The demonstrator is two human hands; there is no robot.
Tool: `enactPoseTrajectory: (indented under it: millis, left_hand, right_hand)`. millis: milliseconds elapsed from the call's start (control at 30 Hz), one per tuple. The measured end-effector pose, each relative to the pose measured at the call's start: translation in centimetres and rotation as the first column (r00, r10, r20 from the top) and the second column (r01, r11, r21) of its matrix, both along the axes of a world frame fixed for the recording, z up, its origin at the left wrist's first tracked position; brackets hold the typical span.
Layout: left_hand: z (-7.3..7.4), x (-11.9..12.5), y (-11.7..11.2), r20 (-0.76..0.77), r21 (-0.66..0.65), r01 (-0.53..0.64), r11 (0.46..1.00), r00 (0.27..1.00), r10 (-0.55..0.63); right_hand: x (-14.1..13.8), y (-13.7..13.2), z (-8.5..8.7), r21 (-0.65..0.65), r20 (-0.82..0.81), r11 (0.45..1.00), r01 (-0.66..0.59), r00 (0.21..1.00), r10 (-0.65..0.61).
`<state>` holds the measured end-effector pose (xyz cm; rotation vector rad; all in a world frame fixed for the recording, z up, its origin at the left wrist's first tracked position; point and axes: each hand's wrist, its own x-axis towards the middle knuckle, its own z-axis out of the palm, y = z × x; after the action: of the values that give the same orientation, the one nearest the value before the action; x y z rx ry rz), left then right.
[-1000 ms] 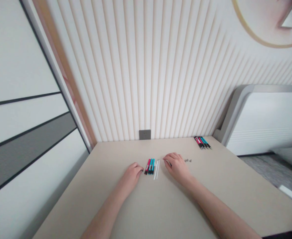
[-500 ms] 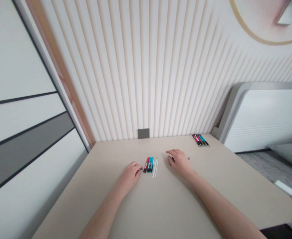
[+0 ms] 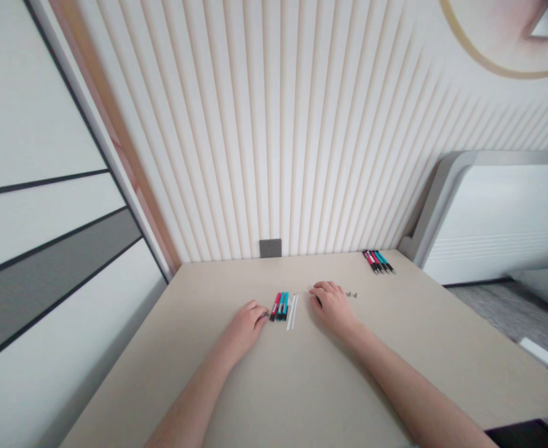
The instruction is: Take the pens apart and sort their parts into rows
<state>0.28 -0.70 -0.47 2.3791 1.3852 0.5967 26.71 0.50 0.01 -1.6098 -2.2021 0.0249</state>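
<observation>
My left hand (image 3: 247, 323) rests on the table, thumb and fingers pinched on a small dark piece (image 3: 265, 315) whose kind I cannot make out. Just right of it lie pen barrels (image 3: 281, 307), one pink and others teal, with black lower ends. Two thin white refills (image 3: 292, 313) lie alongside them. Farther right, my right hand (image 3: 332, 305) is low over the table with its fingers curled in. Something dark (image 3: 319, 300) shows by its thumb, mostly hidden. Small grey cone-like pieces (image 3: 352, 295) lie just beyond that hand's right side.
Several assembled pens (image 3: 379, 262) in pink, teal and black lie in a row at the table's back right. A dark socket (image 3: 271, 248) is on the ribbed wall behind the table (image 3: 264, 386). A cabinet (image 3: 45, 348) stands left, a bed headboard (image 3: 493, 218) right.
My right hand's fingers have curled in more, and the hand has shifted slightly left. A second grey piece now shows beside it. My left hand has barely moved.
</observation>
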Motion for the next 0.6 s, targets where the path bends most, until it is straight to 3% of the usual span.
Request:
enactPoseTrajectory:
  millis: [200,600]
  left_hand:
    - [-0.1,-0.1,0.0,0.014,0.007,0.000,1.000,1.000,0.000]
    - [0.1,-0.1,-0.2,0.017,0.034,0.000,0.999,1.000,-0.001]
  right_hand:
    - [2.0,1.1,-0.4,-0.032,0.047,0.994,0.106,0.993,-0.105]
    - [0.7,0.4,0.0,-0.031,-0.016,0.997,0.070,0.997,-0.071]
